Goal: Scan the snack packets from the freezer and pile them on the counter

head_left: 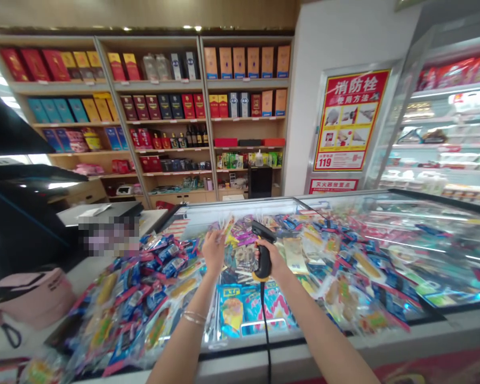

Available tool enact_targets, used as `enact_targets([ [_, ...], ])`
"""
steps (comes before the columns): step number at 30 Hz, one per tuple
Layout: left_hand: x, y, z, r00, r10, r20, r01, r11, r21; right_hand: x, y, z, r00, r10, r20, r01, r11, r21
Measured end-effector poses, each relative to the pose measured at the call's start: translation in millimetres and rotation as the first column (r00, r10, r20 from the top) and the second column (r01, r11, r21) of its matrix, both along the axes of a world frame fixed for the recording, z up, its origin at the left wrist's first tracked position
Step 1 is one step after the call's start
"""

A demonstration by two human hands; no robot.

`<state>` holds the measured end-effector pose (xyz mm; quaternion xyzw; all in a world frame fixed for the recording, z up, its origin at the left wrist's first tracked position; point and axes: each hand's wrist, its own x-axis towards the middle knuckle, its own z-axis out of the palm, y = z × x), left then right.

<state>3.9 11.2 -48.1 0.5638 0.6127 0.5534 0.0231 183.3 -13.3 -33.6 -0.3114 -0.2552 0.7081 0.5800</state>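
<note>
My right hand [272, 257] is wrapped round the grip of a black handheld barcode scanner [265, 250], its head tilted up and its cord hanging down towards me. To its left, my left hand [214, 248] pinches a small snack packet [229, 225] in clear and yellowish wrapping; the print on it is too small to read. Both hands are above a glass-topped display freezer [304, 341]. Around them lie many wrapped snacks, among them blue packets [170, 253] at left and a pale packet [295, 253] right of the scanner.
A pink bag [36, 298] stands on the counter at left, below a dark monitor-like device [16, 213]. Shelves of boxed goods [164, 106] line the back wall. A red fire-hydrant sign [346, 120] hangs beside a refrigerated cabinet [444, 133] at right.
</note>
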Motion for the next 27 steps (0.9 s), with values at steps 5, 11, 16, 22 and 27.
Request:
enact_targets([
  [5, 2, -4, 0.4, 0.997, -0.062, 0.055, 0.06, 0.998, 0.029, 4, -3, -8.5, 0.996, -0.051, 0.067, 0.046, 0.997, 0.063],
  [11, 3, -11, 3.5, 0.999, -0.016, 0.033, 0.016, 1.0, 0.02, 6, -3, -11.5, 0.996, -0.044, 0.075, 0.041, 0.999, 0.031],
  [16, 4, -11, -0.2, 0.997, -0.06, 0.044, 0.06, 0.998, -0.007, 7, -2, -12.9, 0.997, -0.023, 0.071, 0.02, 0.999, 0.035],
  [22, 5, -10, -4.0, 0.998, 0.009, -0.062, -0.009, 1.0, -0.009, 7, -4, -14.8, 0.999, 0.002, 0.051, -0.003, 1.0, 0.028],
  [27, 4, -19, 11.2, 0.999, 0.026, -0.046, -0.027, 0.999, -0.042, 7, -4, -8.9, 1.0, 0.003, -0.004, -0.003, 1.0, -0.001],
])
